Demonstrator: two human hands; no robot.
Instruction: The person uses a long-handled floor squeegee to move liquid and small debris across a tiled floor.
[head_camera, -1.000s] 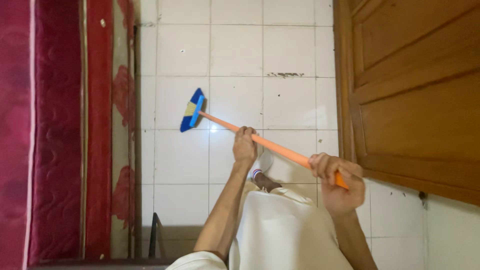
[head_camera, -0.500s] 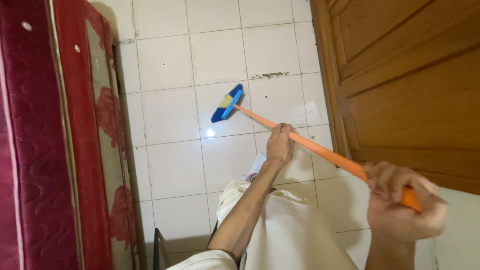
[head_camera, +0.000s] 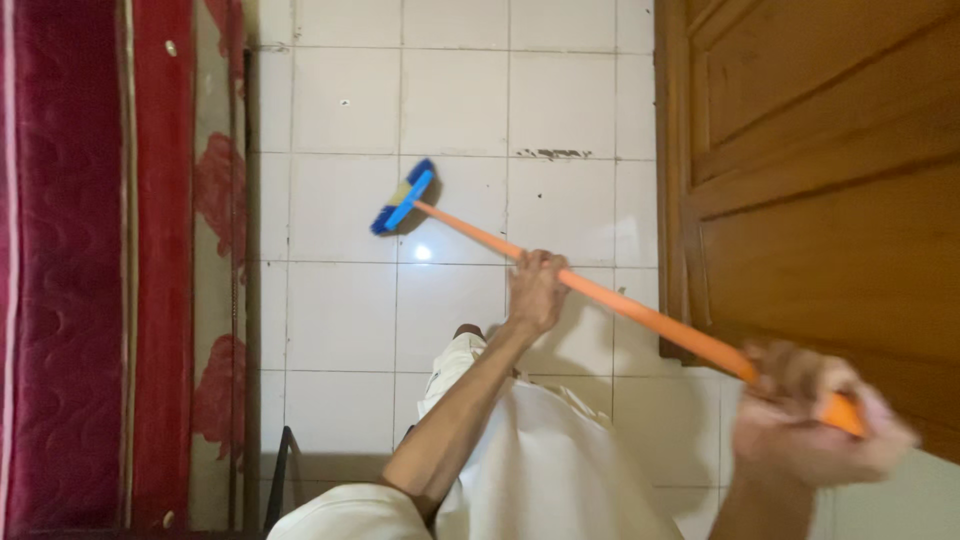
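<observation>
Two hands grip one broom (head_camera: 520, 255) in your head view. Your left hand (head_camera: 535, 290) is wrapped around the orange handle (head_camera: 640, 312) about midway along it, fingers curled over the top. Your right hand (head_camera: 815, 425) is clenched around the handle's upper end, near the lower right corner, blurred. The handle slants up and to the left across the white tiled floor (head_camera: 340, 310), ending in the blue broom head (head_camera: 403, 196), which sits on the tiles beside a bright glare spot. A wooden door (head_camera: 820, 170) fills the right side. A dark red mattress (head_camera: 70, 270) stands along the left edge, well apart from the broom head. Your pale trousers (head_camera: 540, 470) show below your left arm.
</observation>
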